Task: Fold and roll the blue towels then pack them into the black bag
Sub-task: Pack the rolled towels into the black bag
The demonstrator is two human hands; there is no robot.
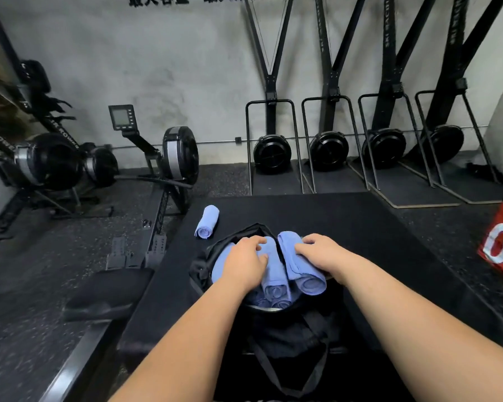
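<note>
Packing is the step in hand, and I judge it close to done. Nearest the camera, the black bag [288, 335] sits on the dark worktop [360, 227], mouth gaping upward, straps trailing off its near side. Inside the mouth, the spiral ends of the lower rolls [269, 301] show, stacked at the bottom.

Above them, the left hand [246, 262] has its grip clamped on the middle roll [276, 281], fingers curled over it and thumb against its side. At the bag's right rim, the right hand [320, 252] has its grip closed on the right roll [305, 278], which rides partly out of the bag. Both rolls run near to far, spiral ends toward the camera, the right one's near end angled slightly outward.

To do this well, turn the right roll parallel to its neighbour. Then press it down into the gap, held firmly so the spiral cannot loosen, leaving room for one more.

Beyond the bag to its left, apart from it, a spare roll [206, 221] lies on the worktop, long axis also near to far, spiral end toward the camera. Far behind the bag stand a rowing machine [174, 158] and ski machines [272, 152] against the wall.
</note>
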